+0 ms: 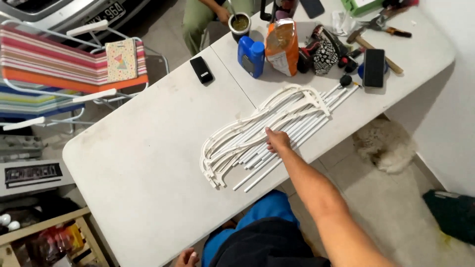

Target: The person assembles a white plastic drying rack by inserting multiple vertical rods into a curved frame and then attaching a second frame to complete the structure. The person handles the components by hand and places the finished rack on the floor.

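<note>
**Loose white tubes close to the table edge**

The right hand (277,140) lies on a bundle of white tubes (297,129) and curved white plastic arms (257,123) spread across the white folding table (143,168). Its fingers are bent down onto the pieces, pressing or pinching the near ones; a full grip around any single piece does not show. The left hand (187,257) sits low at the bottom of the view, near the person's lap, fingers loosely curled and holding nothing that can be seen.

The bundle lies slantwise, with the lower tube ends reaching almost to the near table edge. The tubes are round and stacked loosely, so a sideways push from the hand would likely set them rolling, and the nearest ones could drop to the tiled floor. A fluffy light-coloured dog (385,144) lies on that floor just beside the table, right under that edge, and falling tubes could strike it.

The curved arms interlock in a heap; pulling one out could drag its neighbours and scatter the stack.

At the far end the tube tips lie near a black phone (374,67) and a screwdriver (347,81). A hard shove along the bundle could knock these, and behind them stand a blue bottle (251,56) and an orange bag (282,47), both upright and easy to tip.
</note>
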